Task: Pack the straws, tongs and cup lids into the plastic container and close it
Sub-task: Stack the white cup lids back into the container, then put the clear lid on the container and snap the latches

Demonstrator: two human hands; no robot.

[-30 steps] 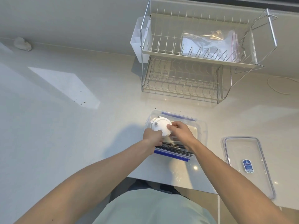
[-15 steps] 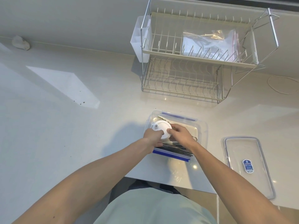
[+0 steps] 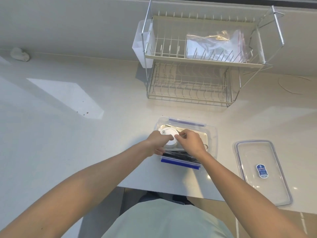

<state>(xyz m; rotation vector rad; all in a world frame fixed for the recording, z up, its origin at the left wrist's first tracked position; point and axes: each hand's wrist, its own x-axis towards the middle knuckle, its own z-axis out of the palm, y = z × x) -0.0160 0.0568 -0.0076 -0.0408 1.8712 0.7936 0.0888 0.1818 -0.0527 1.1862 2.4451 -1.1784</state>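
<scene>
A clear plastic container with blue clips stands open on the counter near its front edge. Inside, a stack of white cup lids lies at the left end, held from both sides by my left hand and my right hand. Black straws lie along the container's near side, under my wrists. A bit of metal, probably the tongs, shows past my right hand. The container's clear lid lies flat on the counter to the right.
A two-tier wire dish rack stands at the back, with clear plastic bags on its top shelf. A white lump lies at the far left by the wall. The counter's front edge runs just below the container.
The stack of cup lids has gone lower into the container's left end, with both hands following it down. The container and its lid have stayed put.
</scene>
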